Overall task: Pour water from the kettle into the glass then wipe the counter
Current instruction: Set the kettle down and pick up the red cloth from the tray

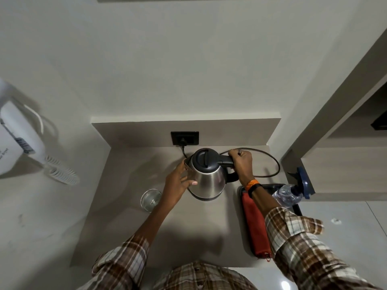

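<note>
Both hands are on the kettle (206,174), your right hand (240,162) wrapping its handle, left hand (180,181) steadying its side, so pouring into the glass (151,199) and wiping the counter (129,227) are left.

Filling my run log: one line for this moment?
right hand on kettle handle | left hand on kettle side | glass apart, left | pour not started

Beside the kettle (207,176), the left hand (178,185) covers the spout side, so the spout stays unseen. The right hand (240,162) wraps the handle, hiding its top. Right of the kettle, the forearm crosses the tray (297,208) and red cloth (254,225), masking part of each. The bottle (288,194) there is blurred. Far left of the kettle, a white appliance (18,139) is smeared and cut by the edge, its label unreadable.
</note>
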